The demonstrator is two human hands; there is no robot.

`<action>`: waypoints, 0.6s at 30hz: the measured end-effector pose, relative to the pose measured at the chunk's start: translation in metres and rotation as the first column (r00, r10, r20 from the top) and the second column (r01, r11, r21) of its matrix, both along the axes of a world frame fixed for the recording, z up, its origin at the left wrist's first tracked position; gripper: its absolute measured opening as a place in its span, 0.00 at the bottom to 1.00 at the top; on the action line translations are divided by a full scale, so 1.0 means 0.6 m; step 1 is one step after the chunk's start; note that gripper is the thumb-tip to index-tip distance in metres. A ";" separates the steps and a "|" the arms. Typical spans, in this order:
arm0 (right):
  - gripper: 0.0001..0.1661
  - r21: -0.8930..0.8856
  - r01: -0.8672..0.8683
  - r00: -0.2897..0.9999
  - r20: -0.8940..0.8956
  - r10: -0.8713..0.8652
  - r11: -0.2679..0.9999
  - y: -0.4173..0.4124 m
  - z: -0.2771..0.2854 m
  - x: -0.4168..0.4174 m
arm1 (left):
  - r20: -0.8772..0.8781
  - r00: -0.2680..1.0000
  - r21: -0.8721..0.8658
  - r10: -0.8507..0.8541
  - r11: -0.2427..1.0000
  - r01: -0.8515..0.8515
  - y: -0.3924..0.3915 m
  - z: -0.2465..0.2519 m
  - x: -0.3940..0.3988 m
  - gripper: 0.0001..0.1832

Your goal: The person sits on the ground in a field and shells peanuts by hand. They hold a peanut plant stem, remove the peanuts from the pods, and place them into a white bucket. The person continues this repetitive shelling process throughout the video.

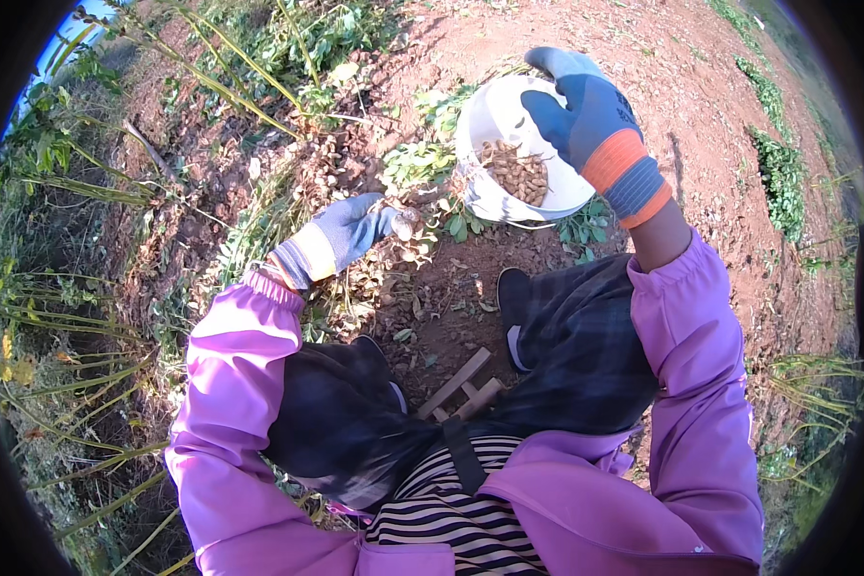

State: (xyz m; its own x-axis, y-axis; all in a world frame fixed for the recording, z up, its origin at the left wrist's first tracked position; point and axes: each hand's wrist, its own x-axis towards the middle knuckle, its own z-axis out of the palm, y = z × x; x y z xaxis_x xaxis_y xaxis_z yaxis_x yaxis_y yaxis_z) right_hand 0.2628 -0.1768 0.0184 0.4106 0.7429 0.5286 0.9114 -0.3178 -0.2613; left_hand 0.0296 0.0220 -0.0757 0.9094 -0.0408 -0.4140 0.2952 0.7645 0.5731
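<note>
My left hand (345, 234), in a blue-grey work glove with a striped cuff, is closed around part of a peanut plant; pale peanut pods (405, 227) show at its fingertips. My right hand (583, 108), in a matching glove with an orange-banded cuff, is over the right rim of a white plastic bucket (486, 119). Its thumb and fingers are apart, and nothing shows between them. Unshelled peanuts (518, 173) lie in the bottom of the bucket. Green peanut leaves (417, 164) lie between the left hand and the bucket.
A low wooden stool (461, 385) is between my legs. More pulled peanut plants with pods (320, 169) lie on the reddish soil beyond my left hand. Tall green stalks (237, 93) lean in from the left. A row of green plants (777, 183) runs along the right.
</note>
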 end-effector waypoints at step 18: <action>0.14 -0.265 -0.549 0.826 -0.318 0.466 0.793 0.048 -0.027 -0.182 | 0.029 0.985 0.563 -0.169 0.817 0.123 0.007 -0.016 -0.021 0.19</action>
